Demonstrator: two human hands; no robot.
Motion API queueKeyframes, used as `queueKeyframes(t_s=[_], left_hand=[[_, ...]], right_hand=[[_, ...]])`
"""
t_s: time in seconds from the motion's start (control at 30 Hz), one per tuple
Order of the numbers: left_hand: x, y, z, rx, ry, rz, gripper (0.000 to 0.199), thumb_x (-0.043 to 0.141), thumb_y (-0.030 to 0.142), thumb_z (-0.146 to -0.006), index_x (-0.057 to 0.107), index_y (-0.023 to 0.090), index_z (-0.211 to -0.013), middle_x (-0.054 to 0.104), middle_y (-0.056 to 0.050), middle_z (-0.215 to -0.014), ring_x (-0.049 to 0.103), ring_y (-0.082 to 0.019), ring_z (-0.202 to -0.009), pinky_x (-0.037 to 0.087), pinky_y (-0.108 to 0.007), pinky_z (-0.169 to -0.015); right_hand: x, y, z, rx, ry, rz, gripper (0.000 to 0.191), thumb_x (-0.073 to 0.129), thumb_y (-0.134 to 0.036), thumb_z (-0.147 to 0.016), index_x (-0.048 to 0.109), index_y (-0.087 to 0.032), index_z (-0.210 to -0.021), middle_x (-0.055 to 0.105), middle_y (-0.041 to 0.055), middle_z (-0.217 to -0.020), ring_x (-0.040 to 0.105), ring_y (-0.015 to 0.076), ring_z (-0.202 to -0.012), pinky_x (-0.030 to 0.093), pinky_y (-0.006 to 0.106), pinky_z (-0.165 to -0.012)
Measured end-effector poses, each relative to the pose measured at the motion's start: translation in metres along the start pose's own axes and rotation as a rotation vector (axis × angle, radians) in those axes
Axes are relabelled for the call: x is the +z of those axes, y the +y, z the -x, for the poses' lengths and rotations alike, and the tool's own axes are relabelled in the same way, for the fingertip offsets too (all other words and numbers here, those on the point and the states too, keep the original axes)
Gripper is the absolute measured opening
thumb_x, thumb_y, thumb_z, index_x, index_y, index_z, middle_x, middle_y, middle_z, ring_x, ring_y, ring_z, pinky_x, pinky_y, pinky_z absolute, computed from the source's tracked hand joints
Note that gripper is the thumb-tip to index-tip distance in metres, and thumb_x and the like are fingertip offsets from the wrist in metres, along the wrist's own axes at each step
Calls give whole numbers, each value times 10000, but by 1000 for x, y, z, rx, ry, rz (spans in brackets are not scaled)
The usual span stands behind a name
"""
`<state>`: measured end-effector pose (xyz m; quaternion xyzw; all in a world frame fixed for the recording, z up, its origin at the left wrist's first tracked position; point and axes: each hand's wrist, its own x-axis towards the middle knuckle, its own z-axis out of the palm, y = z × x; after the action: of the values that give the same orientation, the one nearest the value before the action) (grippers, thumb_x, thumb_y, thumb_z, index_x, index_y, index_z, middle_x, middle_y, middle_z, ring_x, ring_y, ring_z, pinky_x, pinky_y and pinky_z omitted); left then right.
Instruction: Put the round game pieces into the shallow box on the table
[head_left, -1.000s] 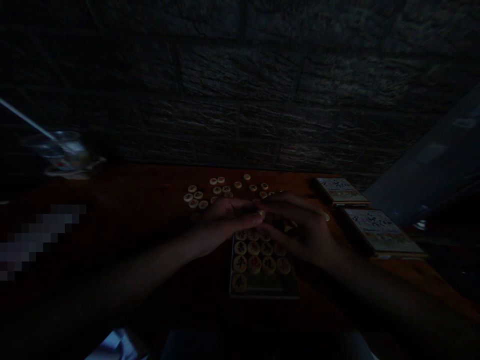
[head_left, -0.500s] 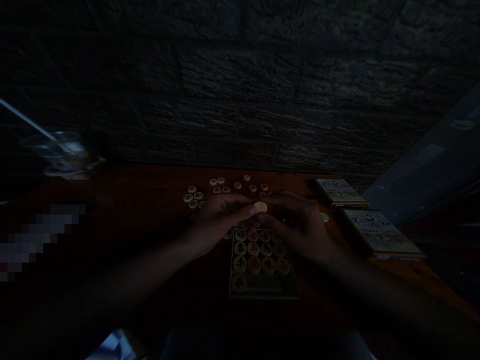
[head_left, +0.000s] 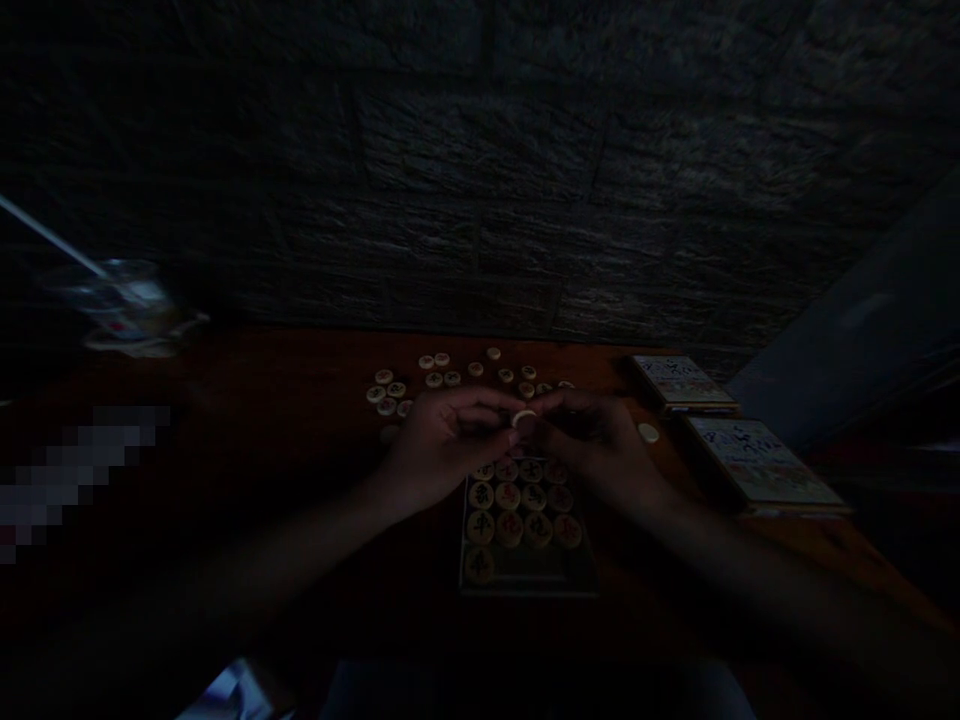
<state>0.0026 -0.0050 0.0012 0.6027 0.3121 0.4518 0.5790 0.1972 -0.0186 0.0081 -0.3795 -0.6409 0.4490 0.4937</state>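
Observation:
Between the fingertips of both hands is a pale round game piece [head_left: 525,417], held above the far end of a box. My left hand [head_left: 450,440] pinches it from the left, and my right hand [head_left: 592,440] has its thumb and fingers on the right side. Below them the shallow box [head_left: 529,580] holds rows of round pieces with red or black characters. One black-marked piece [head_left: 480,565] lies alone in the nearest row, at the left. The far row is partly hidden by my hands.
Loose round pieces [head_left: 451,379] lie scattered beyond my hands, and one pale piece [head_left: 648,432] is to the right. Two flat boxes [head_left: 765,462] sit at the right. A cup [head_left: 135,305] with a straw stands at the far left, before a stone wall.
The held piece has tilted from showing its pale flat face to a narrower view. My right fingers have closed in on it, while my left hand has shifted slightly.

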Motion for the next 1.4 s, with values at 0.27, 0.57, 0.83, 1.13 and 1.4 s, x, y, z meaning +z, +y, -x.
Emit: queueKeyframes(t_s=[0.27, 0.57, 0.83, 1.13, 1.4], left_hand=[[0, 1, -1, 12, 21, -35, 256, 830, 240, -813, 757, 174, -1049, 808, -51, -852, 751, -165, -719, 617, -286, -701], [1, -2, 3, 91, 13, -109, 231, 805, 257, -841, 772, 181, -1057, 816, -77, -1012, 775, -192, -869, 625, -309, -796], [0, 1, 3, 118, 19, -102, 243, 784, 222, -864, 778, 178, -1102, 821, -62, -978, 773, -158, -795, 628, -256, -727], [-2, 2, 0, 99, 75, -46, 330, 772, 305, -887, 784, 167, -1186, 827, -94, -1027, 790, -175, -746, 666, -277, -713], [0, 5, 1, 35, 75, 65, 184, 780, 282, -871, 783, 168, -1015, 829, -71, -927, 807, -206, -749, 693, -304, -702]], right_hand=[[-1, 1, 1, 12, 25, 17, 261, 861, -425, -799, 828, -227, -966, 813, 30, -822, 745, 149, -669, 612, 253, -621], [2, 0, 0, -41, 13, -28, 197, 882, -390, -782, 829, -219, -865, 803, 25, -761, 750, 153, -674, 627, 262, -661], [0, 2, 3, 114, 71, -80, 170, 863, -391, -805, 853, -245, -891, 770, 11, -718, 665, 107, -577, 505, 187, -508], [-2, -1, 1, 139, 57, -147, 293, 896, -367, -757, 846, -289, -1034, 798, 26, -868, 656, 116, -632, 471, 199, -500], [1, 3, 3, 100, 115, -72, 229, 889, -342, -757, 830, -237, -952, 800, 43, -903, 673, 132, -655, 512, 235, -535]])
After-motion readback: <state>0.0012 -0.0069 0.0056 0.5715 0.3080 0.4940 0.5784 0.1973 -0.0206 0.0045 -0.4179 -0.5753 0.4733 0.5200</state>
